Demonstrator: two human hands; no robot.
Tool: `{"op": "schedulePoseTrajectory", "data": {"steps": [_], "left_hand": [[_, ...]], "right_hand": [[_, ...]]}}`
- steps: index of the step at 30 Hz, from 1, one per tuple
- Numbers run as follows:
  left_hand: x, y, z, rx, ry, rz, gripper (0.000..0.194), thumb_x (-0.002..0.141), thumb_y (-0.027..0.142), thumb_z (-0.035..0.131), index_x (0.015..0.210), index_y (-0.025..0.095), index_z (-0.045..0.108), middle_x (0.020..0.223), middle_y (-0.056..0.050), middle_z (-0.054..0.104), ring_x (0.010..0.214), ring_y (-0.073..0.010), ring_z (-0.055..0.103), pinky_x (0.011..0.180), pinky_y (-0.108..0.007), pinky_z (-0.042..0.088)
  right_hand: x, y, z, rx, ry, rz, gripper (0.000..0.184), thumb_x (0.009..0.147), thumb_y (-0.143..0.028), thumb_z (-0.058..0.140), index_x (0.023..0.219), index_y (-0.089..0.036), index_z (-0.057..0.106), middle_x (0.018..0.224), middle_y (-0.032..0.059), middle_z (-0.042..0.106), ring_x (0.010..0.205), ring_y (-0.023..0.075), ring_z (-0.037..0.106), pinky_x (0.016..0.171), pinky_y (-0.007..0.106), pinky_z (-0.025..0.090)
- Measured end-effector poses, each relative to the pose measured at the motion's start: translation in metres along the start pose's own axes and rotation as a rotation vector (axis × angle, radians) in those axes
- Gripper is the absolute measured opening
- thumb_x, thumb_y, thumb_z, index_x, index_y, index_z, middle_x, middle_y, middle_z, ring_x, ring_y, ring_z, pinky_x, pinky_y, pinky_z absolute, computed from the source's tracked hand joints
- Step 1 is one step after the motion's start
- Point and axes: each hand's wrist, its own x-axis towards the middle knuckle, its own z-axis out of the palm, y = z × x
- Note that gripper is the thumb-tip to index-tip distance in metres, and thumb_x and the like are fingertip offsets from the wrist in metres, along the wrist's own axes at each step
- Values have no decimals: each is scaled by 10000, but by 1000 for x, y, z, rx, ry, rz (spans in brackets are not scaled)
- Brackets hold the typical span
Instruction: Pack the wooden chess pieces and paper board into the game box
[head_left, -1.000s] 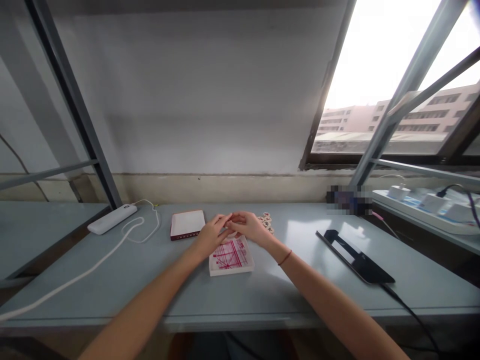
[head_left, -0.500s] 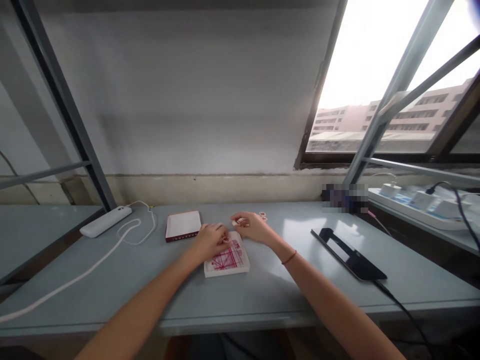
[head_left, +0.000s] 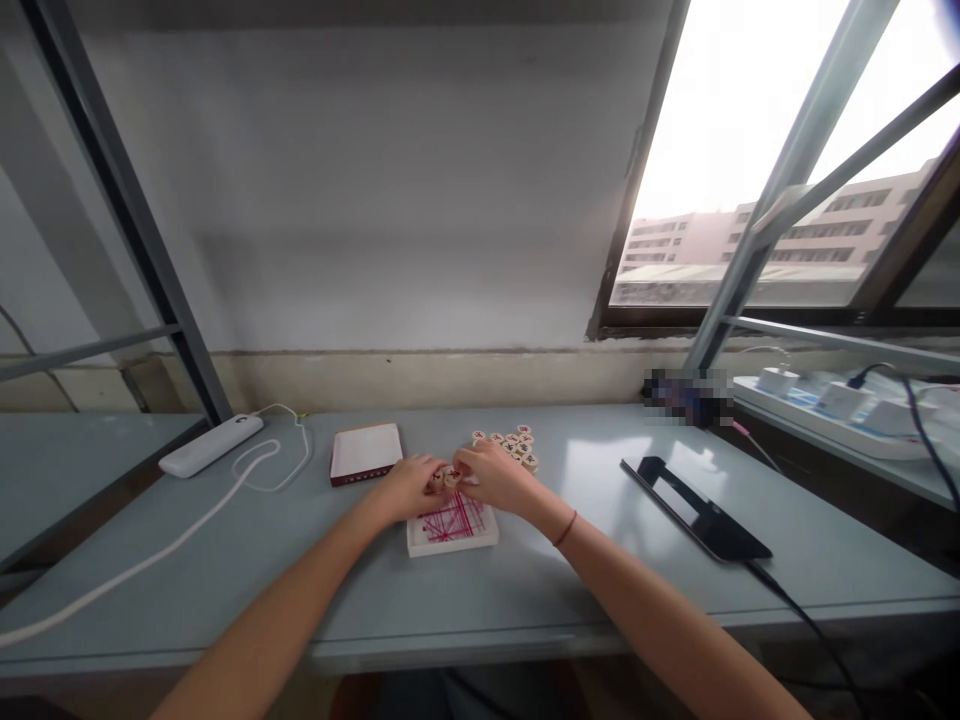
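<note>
Over the far end of a white box my hands meet around some xiangqi pieces, round and cream with dark characters. My left hand is closed on them from the left. My right hand has its thumb and fingers closed on the piece at the right of this group. Inside the box a printed sheet with magenta lines shows; its far part is hidden by my hands. Just beyond my right hand lies a cluster of several more xiangqi pieces on the table, partly covered by that hand.
Left of the hands lies a dark red box lid with a white inside. A white device with a cable lies farther left. A black tablet with a cable is on the right, near a power strip with plugs.
My right hand has moved left and nearer to me, to the pieces in my left hand. More of the loose cluster behind it now shows. My left hand has shifted slightly left.
</note>
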Motion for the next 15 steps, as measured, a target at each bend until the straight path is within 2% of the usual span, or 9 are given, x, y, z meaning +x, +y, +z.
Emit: {"op": "schedulePoseTrajectory", "data": {"steps": [5, 7, 10, 12, 15], "left_hand": [[0, 2, -2, 0, -23, -29, 270, 774, 335, 518, 995, 193, 581, 889, -48, 618, 825, -201, 565, 692, -263, 400], [1, 3, -1, -3, -8, -44, 303, 805, 404, 487, 1004, 196, 582, 894, -49, 621, 827, -200, 573, 688, -260, 401], [3, 5, 1, 16, 14, -40, 398, 831, 495, 446, 1053, 191, 575, 957, -66, 624, 879, -214, 576, 728, -273, 408], [4, 6, 2, 47, 9, -32, 390, 839, 481, 454, 1070, 192, 574, 978, -73, 622, 908, -221, 572, 759, -285, 409], [3, 8, 2, 82, -5, -27, 327, 855, 421, 458, 1056, 198, 585, 964, -70, 622, 902, -218, 576, 764, -292, 413]], "right_hand": [[1, -4, -2, 39, -8, -4, 108, 718, -215, 594, 818, -176, 583, 766, 39, 618, 763, 171, 540, 664, 234, 353], [2, 5, -11, 85, 32, 71, 123, 737, -269, 582, 837, -197, 584, 795, 25, 631, 756, 159, 550, 661, 227, 357], [3, 34, -28, 70, 127, 346, 157, 787, -320, 504, 865, -213, 588, 864, 30, 646, 759, 155, 570, 641, 225, 364], [6, 59, -36, -15, 157, 597, 208, 793, -337, 469, 888, -200, 593, 889, 65, 650, 788, 182, 584, 620, 236, 370], [13, 91, -40, -80, -61, 856, 289, 773, -395, 473, 851, -163, 625, 829, 120, 652, 767, 227, 608, 588, 261, 384]]}}
